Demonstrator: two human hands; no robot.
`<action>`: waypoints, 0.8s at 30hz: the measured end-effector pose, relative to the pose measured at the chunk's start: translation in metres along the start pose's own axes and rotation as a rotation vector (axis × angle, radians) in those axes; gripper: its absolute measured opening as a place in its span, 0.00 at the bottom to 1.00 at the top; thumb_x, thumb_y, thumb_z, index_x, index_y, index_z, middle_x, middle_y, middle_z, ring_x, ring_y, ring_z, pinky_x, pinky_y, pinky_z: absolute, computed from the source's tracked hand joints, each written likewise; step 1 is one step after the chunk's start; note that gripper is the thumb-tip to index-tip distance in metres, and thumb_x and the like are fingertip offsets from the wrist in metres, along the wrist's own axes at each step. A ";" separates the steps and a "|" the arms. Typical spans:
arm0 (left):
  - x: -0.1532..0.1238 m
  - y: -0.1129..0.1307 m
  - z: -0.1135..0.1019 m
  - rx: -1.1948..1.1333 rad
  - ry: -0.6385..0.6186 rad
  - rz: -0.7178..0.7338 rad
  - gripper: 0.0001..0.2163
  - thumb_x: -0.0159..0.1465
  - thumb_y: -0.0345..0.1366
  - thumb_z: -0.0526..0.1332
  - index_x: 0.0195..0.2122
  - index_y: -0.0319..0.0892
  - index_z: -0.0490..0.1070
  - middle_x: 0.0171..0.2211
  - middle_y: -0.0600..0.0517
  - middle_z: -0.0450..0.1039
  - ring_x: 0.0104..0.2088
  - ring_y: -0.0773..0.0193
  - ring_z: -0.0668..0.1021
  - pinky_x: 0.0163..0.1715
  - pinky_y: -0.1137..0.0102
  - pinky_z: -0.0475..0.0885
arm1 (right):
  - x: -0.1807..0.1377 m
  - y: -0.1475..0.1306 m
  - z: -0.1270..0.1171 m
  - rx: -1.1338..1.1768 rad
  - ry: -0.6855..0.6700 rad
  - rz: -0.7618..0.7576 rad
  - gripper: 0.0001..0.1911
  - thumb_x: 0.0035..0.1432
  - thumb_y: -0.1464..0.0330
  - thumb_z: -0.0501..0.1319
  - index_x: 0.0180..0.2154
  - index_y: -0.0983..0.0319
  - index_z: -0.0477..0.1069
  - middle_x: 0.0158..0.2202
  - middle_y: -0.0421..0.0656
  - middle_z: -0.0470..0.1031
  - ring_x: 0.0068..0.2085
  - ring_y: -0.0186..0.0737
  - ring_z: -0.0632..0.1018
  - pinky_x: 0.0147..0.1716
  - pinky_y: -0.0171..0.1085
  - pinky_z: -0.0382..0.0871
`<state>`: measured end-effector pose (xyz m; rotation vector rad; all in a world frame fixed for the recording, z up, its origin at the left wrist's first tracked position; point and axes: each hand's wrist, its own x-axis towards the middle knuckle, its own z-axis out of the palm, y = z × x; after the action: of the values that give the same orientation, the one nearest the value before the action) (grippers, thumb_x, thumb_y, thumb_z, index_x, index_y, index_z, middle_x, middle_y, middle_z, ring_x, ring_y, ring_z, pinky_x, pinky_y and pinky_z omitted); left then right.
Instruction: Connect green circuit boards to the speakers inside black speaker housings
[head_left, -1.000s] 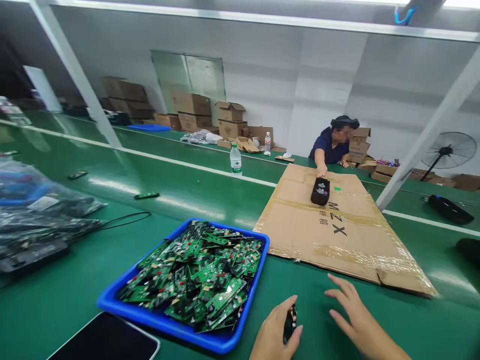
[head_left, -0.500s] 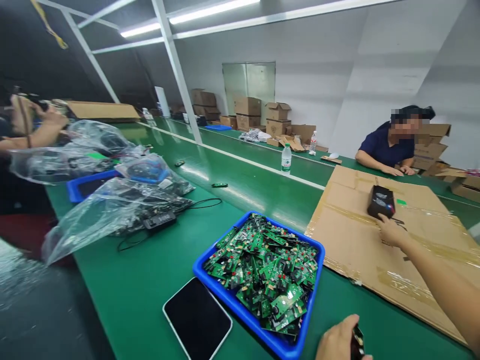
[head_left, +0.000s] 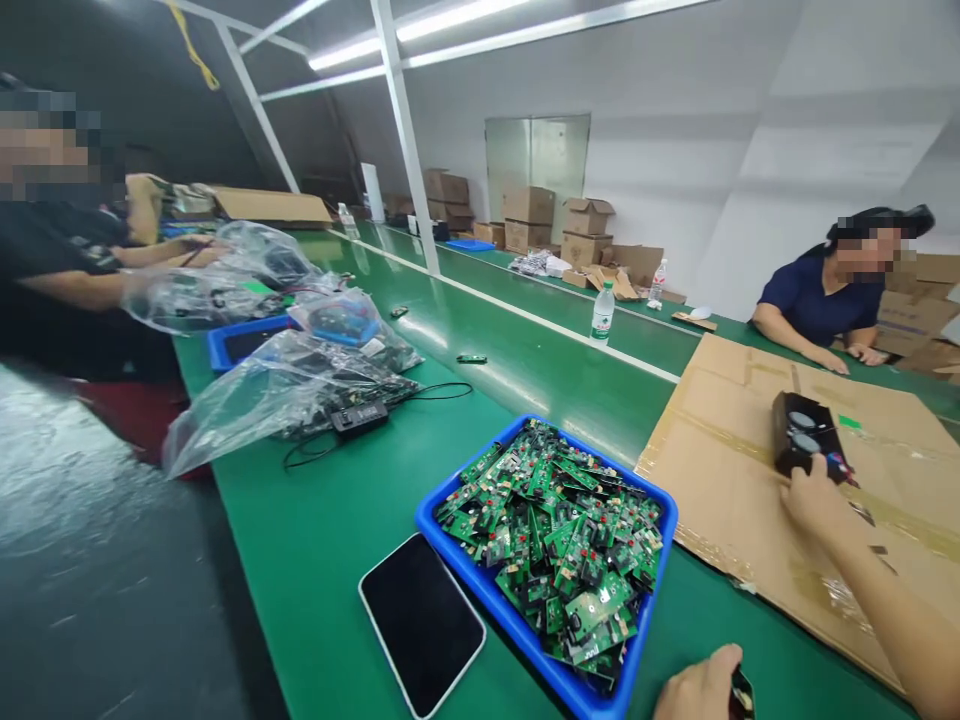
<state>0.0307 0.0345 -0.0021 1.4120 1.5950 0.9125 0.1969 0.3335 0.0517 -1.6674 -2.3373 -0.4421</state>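
Observation:
My right hand reaches out over the flattened cardboard sheet and grips the near end of a black box-shaped device with two round openings on top. At the bottom edge, my left hand is closed around a small dark part. Just left of that hand stands a blue tray heaped with green circuit boards.
A dark-screened phone lies beside the tray. Clear bags of parts, a black cable and another blue tray sit further left, where a person works. Another person in blue sits across. A water bottle and cardboard boxes stand behind.
My right hand went from the belt out onto the cardboard and took hold of the black device that the person opposite had pushed over. The view has swung left.

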 end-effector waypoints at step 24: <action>-0.023 0.036 -0.043 -0.393 0.122 0.069 0.24 0.59 0.44 0.58 0.52 0.38 0.58 0.31 0.51 0.72 0.30 0.62 0.75 0.34 0.67 0.71 | -0.357 -0.121 -0.158 0.729 -0.199 -0.220 0.15 0.65 0.65 0.48 0.44 0.58 0.72 0.52 0.48 0.69 0.45 0.39 0.75 0.45 0.34 0.70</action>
<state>0.0077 0.0158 0.0511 1.1559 1.3642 1.2946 0.2002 -0.0754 0.0559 -1.1450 -2.3927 0.5165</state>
